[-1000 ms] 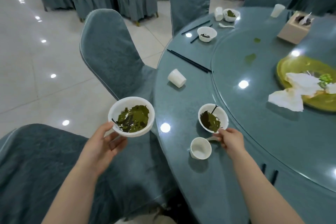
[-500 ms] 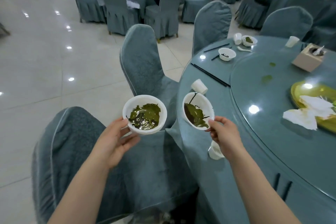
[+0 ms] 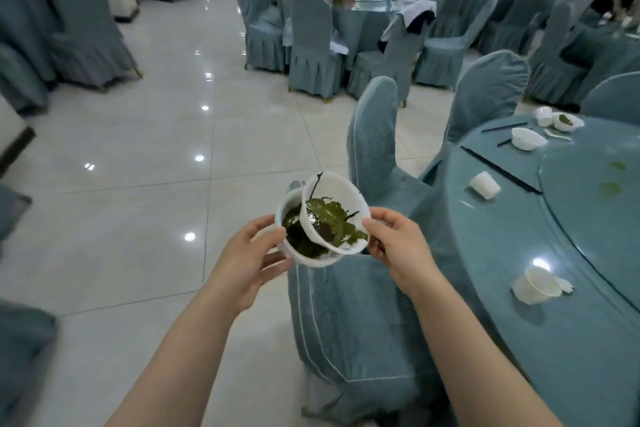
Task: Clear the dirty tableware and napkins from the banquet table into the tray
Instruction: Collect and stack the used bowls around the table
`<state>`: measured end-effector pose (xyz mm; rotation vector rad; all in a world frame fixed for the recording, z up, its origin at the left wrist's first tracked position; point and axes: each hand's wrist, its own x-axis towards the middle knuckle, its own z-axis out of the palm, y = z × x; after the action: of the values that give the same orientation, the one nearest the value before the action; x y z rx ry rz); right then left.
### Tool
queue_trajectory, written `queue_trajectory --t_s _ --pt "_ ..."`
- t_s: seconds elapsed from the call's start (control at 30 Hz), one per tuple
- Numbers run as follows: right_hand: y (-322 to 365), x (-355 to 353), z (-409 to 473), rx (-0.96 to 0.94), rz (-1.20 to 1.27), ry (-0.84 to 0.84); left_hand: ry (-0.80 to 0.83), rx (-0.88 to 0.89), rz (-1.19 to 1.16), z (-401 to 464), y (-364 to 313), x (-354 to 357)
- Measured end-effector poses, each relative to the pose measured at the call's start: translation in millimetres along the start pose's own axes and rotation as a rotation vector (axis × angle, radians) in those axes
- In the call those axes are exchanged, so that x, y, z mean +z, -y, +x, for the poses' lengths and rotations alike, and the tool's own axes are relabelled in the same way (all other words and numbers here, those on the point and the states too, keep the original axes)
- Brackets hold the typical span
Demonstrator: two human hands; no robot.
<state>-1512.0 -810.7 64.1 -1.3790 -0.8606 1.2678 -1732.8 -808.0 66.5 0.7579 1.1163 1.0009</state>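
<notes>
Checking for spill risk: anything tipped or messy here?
Yes. The right hand tilts one bowl steeply into the left hand's bowl. Two cups lie tipped on the table.

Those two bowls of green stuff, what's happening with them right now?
A person is clearing a banquet table. The left hand holds a white bowl with dark green leftovers, and the right hand tilts a second dirty bowl into it, stacking the two over a covered chair beside the table. Paper cups, chopsticks and more bowls remain on the table. No tray is in view.
</notes>
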Motion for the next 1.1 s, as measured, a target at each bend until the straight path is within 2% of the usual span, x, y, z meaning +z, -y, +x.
queue_trajectory --t_s 0.27,0.5,0.63,0.77,1.1 --pt "-10.1 122.3 19.1 0.023 -0.178 0.111 -0.09 0.011 -0.06 -13.6 -27.6 -100.8" --pt "-16.1 215.1 61.3 0.27 -0.1 0.35 -0.108 -0.006 -0.091 15.8 -56.4 -180.9" --pt "-17.0 258.6 113.3 0.3 -0.05 0.364 -0.137 -0.019 -0.154 62.7 -76.1 -219.1" --pt "-9.1 295.8 181.4 0.32 -0.003 0.411 -0.101 -0.012 -0.062 126.2 -112.0 -246.2" --pt "44.6 386.0 344.1 0.248 -0.018 0.443 -0.071 -0.002 -0.043 298.3 -218.0 -297.8"
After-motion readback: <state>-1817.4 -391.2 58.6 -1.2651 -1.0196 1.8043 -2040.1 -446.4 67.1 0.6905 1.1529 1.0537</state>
